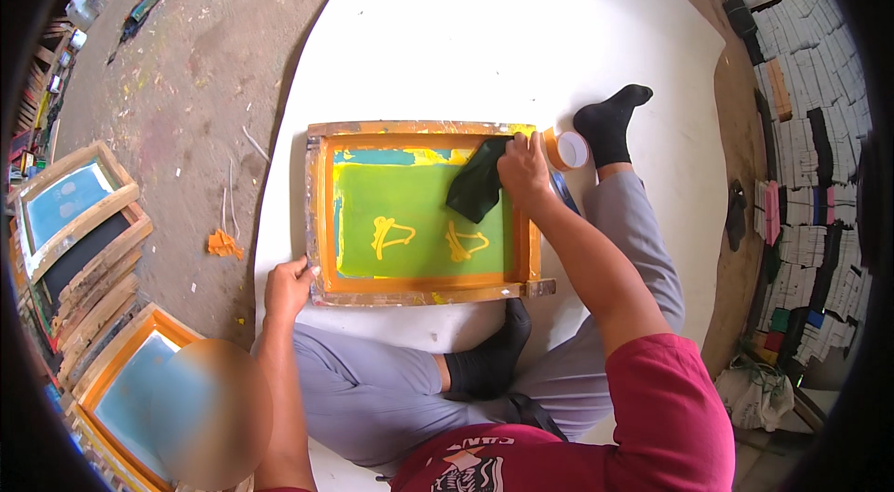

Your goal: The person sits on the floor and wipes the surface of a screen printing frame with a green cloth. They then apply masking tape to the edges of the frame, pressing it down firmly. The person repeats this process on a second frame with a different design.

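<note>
Hands are well apart: right hand [524, 169] is closed on a dark cloth [477, 183] laid over the upper-right of the screen frame [438, 287], left hand [289, 287] has fingertips at the frame's lower-left corner, can't tell how firm, so the frame lies between them. Cloth and right hand cover part of the green mesh, left palm side is hidden, and a blur masks part of the orange-rimmed frame [140, 380] by the left forearm. Only obvious lettering is white print on the red shirt [675, 399], cut by the lower edge.
</note>
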`<state>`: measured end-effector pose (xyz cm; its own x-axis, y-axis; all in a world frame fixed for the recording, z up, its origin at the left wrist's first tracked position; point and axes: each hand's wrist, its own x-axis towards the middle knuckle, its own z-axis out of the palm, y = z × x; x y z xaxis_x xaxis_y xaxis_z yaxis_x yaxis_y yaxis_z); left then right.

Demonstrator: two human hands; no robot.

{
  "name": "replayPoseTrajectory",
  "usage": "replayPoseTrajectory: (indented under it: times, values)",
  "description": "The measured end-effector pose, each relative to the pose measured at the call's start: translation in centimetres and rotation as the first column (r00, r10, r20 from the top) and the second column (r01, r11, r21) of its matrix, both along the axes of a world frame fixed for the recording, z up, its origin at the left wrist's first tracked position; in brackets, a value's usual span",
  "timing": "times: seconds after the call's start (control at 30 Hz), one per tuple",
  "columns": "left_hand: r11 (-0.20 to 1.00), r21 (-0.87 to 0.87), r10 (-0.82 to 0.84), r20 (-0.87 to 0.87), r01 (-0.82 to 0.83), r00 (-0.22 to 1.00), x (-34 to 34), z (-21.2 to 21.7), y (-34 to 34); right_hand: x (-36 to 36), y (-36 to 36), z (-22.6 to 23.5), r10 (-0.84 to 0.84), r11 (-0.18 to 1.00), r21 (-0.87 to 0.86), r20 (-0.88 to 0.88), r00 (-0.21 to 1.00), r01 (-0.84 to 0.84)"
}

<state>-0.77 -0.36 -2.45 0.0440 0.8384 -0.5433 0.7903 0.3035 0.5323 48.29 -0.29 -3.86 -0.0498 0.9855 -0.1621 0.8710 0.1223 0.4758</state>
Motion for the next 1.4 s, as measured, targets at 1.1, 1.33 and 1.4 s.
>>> replayPoseTrajectory:
  times: [1.1,1.33,1.4]
  values:
    - [0.982,0.158,-0.102,-0.001,0.101,0.995,2.5,0.7,2.4,-23.9,9.1,-5.0,0.098,0.891,0.373,-0.717,0.691,0.26]
    - [0.975,0.181,-0.13,-0.002,0.128,0.992,2.0,-0.3,2.0,-27.2,10.2,-5.9,0.283,0.902,0.418,-0.761,0.584,0.107]
    - [0.967,0.22,-0.133,-0.009,0.132,0.991,1.9,-0.7,2.1,-26.6,10.9,-5.5,0.265,0.915,0.397,-0.73,0.63,0.076]
